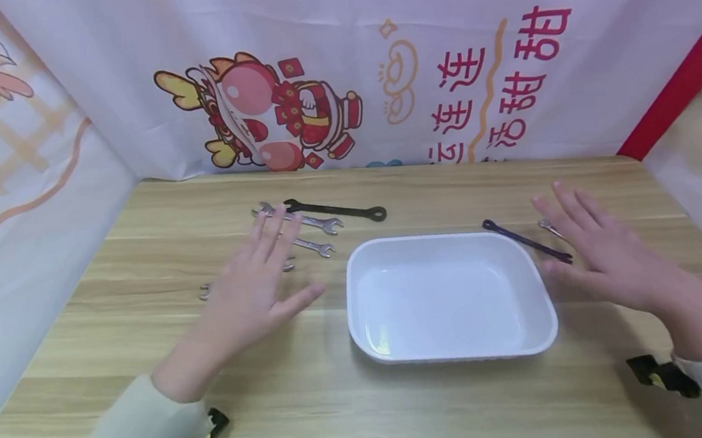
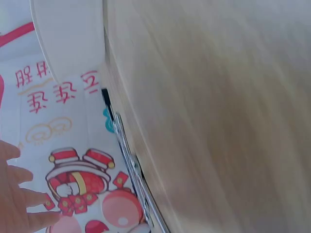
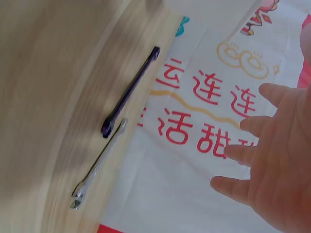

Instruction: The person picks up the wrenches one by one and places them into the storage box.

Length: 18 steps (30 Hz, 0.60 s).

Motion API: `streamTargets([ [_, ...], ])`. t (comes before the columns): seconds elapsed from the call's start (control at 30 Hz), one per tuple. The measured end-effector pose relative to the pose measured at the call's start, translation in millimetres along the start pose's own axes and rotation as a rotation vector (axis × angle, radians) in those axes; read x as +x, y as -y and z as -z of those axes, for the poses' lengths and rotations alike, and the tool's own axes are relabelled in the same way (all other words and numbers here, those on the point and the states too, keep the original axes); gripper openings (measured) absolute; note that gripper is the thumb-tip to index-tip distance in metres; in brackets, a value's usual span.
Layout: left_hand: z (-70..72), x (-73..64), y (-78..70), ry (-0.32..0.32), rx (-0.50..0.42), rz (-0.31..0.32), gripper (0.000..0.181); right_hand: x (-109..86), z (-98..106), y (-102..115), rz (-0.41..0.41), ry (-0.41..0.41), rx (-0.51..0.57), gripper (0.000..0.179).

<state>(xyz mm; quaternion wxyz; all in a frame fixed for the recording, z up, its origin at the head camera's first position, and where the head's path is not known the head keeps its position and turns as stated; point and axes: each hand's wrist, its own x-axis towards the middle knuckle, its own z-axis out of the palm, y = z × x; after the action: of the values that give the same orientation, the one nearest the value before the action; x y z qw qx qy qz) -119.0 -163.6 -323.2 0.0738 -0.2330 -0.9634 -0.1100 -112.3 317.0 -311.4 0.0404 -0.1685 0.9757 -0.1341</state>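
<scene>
My left hand (image 1: 249, 287) is held with fingers spread above several wrenches and holds nothing. Partly hidden under it are silver wrenches, one silver wrench (image 1: 315, 245) showing its end past the fingers. Beyond the fingertips lie another silver wrench (image 1: 319, 222) and a black wrench (image 1: 337, 209). A white plastic basin (image 1: 456, 359) stands between the hands with nothing in it. My right hand (image 1: 618, 255), fingers also spread, is to the right of the basin. Near it lie a dark wrench (image 3: 130, 91) and a silver wrench (image 3: 99, 162), the latter mostly covered in the head view.
The wooden table (image 1: 321, 422) ends at a white printed cloth (image 1: 373, 67) hanging behind it. Similar cloth hangs at the left side. Dark straps (image 1: 663, 375) show at both wrists.
</scene>
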Motion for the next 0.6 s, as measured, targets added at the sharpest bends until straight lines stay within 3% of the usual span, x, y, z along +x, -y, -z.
streamTargets([
  [0.27,-6.7,-0.9,-18.7,0.106,-0.12,-0.023,0.092,-5.1,-9.6,9.5,0.142,-0.011,0.199,0.097],
  [0.6,-19.7,10.1,-41.2,0.201,-0.143,-0.132,0.102,-3.4,-18.9,16.4,0.222,0.058,0.27,0.106],
])
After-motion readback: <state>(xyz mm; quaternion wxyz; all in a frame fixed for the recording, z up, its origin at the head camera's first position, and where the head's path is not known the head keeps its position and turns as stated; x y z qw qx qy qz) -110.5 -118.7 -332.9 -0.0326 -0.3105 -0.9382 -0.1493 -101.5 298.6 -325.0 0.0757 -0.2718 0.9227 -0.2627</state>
